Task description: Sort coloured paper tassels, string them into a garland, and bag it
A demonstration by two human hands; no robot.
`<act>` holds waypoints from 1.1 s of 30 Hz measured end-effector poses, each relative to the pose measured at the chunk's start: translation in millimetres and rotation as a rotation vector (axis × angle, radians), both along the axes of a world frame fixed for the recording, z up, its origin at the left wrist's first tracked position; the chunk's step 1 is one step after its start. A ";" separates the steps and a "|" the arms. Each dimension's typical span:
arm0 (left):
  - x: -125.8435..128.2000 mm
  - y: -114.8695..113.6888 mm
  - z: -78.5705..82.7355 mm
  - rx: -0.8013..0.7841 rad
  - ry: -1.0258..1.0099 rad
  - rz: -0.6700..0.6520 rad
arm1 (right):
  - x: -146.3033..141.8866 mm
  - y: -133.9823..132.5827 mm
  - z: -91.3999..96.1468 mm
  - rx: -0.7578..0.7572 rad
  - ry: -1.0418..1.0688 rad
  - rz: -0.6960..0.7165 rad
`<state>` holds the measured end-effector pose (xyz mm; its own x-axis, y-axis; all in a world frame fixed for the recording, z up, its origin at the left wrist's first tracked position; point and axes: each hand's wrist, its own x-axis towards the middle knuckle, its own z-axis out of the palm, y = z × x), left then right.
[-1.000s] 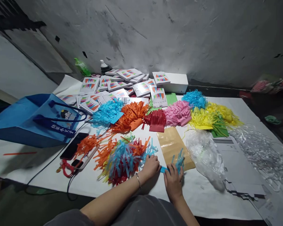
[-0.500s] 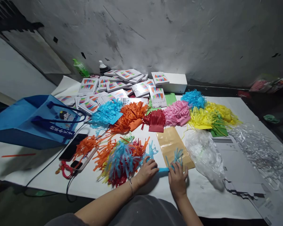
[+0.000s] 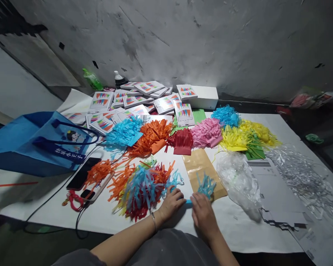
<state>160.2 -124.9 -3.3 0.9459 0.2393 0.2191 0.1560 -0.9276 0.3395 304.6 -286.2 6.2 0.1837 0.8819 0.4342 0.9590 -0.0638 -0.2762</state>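
A light-blue paper tassel (image 3: 207, 186) lies stretched between my two hands, its fringed ends spreading out on both sides and its narrow middle strip showing between my fingers. My left hand (image 3: 170, 203) is closed on the strip's left part, near the fringe. On the right part, my right hand (image 3: 203, 211) has its fingers pressed together over the strip; its fingertips partly hide the hold. Just left of my left hand lies a mixed heap of blue, orange, red and yellow tassels (image 3: 141, 188). Under the right fringe is a brown paper envelope (image 3: 197, 166).
Bundles of fringed paper, such as the red bundle (image 3: 181, 142) and pink bundle (image 3: 207, 131), line the middle. Behind are several printed packs (image 3: 148, 87). A blue bag (image 3: 44, 144) and phone (image 3: 84, 173) stand left; clear plastic (image 3: 238, 184) and silver tinsel (image 3: 302, 177) lie right.
My right hand has slid left along the blue strip, closer to my left hand, and its fingers are drawn together. More of the right fringe shows. My left hand stays nearly in place.
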 end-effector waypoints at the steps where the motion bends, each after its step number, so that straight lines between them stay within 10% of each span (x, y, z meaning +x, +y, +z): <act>1: 0.5 -0.5 -3.8 -0.001 0.004 -0.011 | -9.1 6.7 -4.3 -0.014 0.020 0.028; 7: -14.4 3.5 -7.8 -0.013 0.066 -0.070 | -16.2 8.5 -24.8 0.017 0.045 -0.027; 19: -7.8 -10.5 6.5 -0.290 0.036 0.321 | -19.8 1.4 -18.7 -0.015 0.290 -0.284; 33: -34.3 -3.9 -14.7 0.037 -0.035 0.023 | -20.4 -16.9 -21.2 0.035 0.143 -0.051</act>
